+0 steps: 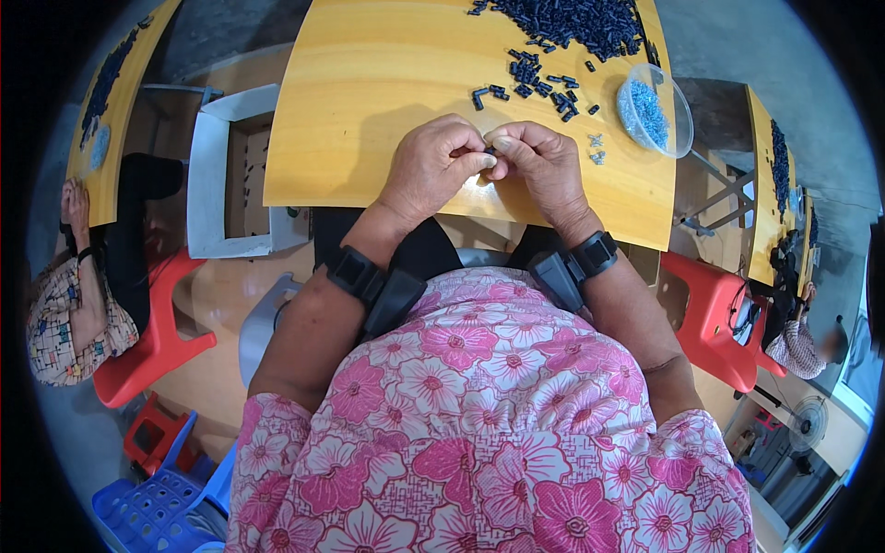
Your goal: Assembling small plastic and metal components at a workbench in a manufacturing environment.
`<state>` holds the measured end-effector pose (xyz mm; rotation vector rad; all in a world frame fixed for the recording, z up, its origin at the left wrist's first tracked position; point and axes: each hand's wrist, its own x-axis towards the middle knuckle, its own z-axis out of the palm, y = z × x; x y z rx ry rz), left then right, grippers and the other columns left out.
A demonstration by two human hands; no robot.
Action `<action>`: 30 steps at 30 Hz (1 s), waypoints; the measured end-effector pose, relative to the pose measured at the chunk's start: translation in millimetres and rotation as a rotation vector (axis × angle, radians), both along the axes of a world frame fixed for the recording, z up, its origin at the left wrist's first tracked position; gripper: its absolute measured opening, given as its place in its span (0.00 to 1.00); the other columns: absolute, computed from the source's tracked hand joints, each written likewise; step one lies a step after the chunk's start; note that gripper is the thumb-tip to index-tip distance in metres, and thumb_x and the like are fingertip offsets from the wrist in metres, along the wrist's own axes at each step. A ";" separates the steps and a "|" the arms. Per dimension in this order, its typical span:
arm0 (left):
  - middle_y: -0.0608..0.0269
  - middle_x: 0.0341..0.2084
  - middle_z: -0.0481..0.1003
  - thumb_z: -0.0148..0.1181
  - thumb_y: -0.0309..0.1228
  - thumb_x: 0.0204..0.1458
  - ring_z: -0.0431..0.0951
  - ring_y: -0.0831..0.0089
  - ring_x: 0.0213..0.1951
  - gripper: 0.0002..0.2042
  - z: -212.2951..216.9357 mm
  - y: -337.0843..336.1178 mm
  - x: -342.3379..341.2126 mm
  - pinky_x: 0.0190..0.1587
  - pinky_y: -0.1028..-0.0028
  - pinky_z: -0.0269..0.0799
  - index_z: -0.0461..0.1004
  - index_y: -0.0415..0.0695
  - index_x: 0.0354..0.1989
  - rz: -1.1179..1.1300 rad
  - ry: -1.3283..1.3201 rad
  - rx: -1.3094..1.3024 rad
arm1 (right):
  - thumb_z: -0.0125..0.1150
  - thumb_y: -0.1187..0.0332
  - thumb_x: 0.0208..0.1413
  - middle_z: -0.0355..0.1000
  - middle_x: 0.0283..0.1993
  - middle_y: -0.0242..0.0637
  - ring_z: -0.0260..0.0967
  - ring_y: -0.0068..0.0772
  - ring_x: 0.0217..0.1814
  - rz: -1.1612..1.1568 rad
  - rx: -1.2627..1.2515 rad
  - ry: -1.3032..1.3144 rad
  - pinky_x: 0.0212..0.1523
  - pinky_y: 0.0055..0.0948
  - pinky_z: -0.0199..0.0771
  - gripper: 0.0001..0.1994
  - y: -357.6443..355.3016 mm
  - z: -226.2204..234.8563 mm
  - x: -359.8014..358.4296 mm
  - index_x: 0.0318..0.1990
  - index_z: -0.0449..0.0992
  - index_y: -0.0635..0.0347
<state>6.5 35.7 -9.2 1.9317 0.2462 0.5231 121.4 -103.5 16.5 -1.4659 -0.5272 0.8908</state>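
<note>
Over the near part of the yellow table (359, 138), my left hand (431, 169) and my right hand (542, 168) meet, fingertips touching. Both are closed in a pinch around a small black part (489, 150), mostly hidden by the thumbs. Loose black parts (544, 86) of the same look lie just beyond my hands, and a large heap of black parts (581, 23) covers the table's far side. Right of my right hand lie several small clear pieces (596, 149). A round transparent tub (680, 120) holds many bluish clear pieces (649, 112).
A white open box (214, 184) with a few dark parts stands left of the table. Red stools (157, 323) (714, 323) flank me. At the left table a person (83, 304) sits; another person (802, 346) is at the far right. A blue plastic chair (161, 507) stands lower left.
</note>
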 end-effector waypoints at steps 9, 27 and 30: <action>0.61 0.25 0.75 0.68 0.27 0.45 0.78 0.66 0.28 0.07 -2.9 -0.9 1.3 0.32 0.70 0.73 0.76 0.39 0.27 0.027 -0.006 -0.046 | 0.57 0.74 0.64 0.76 0.30 0.35 0.73 0.23 0.30 -0.010 0.028 0.104 0.37 0.23 0.78 0.07 0.7 -2.0 -2.0 0.40 0.78 0.71; 0.61 0.26 0.76 0.67 0.28 0.47 0.78 0.66 0.29 0.06 -0.6 -1.8 2.0 0.33 0.70 0.74 0.78 0.40 0.27 0.063 -0.021 -0.065 | 0.56 0.73 0.64 0.75 0.30 0.37 0.73 0.25 0.31 -0.067 0.020 0.196 0.38 0.24 0.76 0.08 2.4 2.5 -0.5 0.43 0.77 0.72; 0.61 0.26 0.76 0.67 0.28 0.47 0.78 0.66 0.29 0.06 -2.1 -2.0 1.9 0.33 0.70 0.74 0.78 0.40 0.27 0.048 -0.026 -0.110 | 0.56 0.74 0.63 0.76 0.29 0.36 0.73 0.24 0.30 -0.065 -0.002 0.066 0.36 0.23 0.75 0.08 4.9 2.5 -1.8 0.41 0.77 0.72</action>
